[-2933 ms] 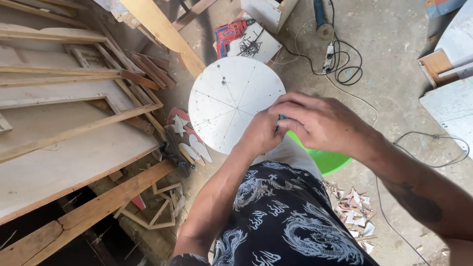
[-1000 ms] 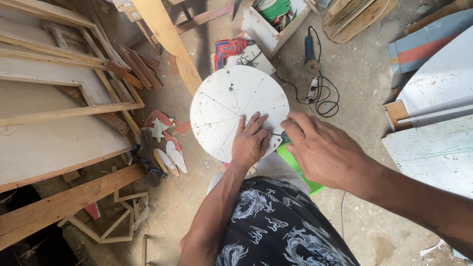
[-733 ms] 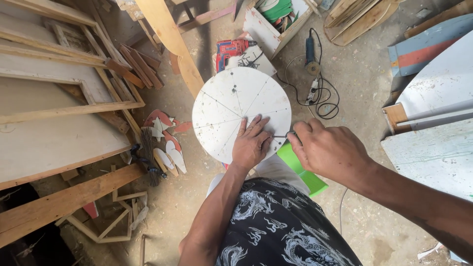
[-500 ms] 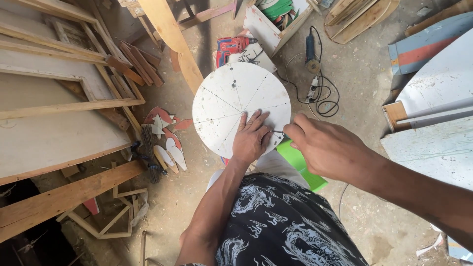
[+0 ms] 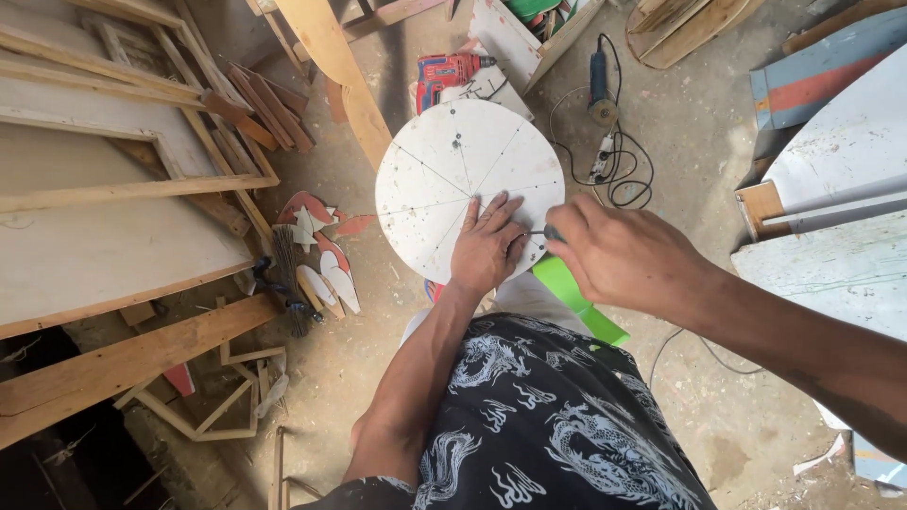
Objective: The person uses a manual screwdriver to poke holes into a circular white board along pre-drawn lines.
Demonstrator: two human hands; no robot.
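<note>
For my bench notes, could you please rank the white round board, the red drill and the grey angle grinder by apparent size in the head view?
1. white round board, clearly largest.
2. red drill and grey angle grinder look similar; unranked.

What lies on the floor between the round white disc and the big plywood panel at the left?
In the head view, red and white cut-out scraps and a brush lie between the disc and the panel.

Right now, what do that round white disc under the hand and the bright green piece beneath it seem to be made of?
The round disc looks like thin board, perhaps plywood, with a matt white face; pencil-like lines and small holes mark it. The green piece looks like glossy plastic, judging by its even, bright colour, though little of it shows.
</note>
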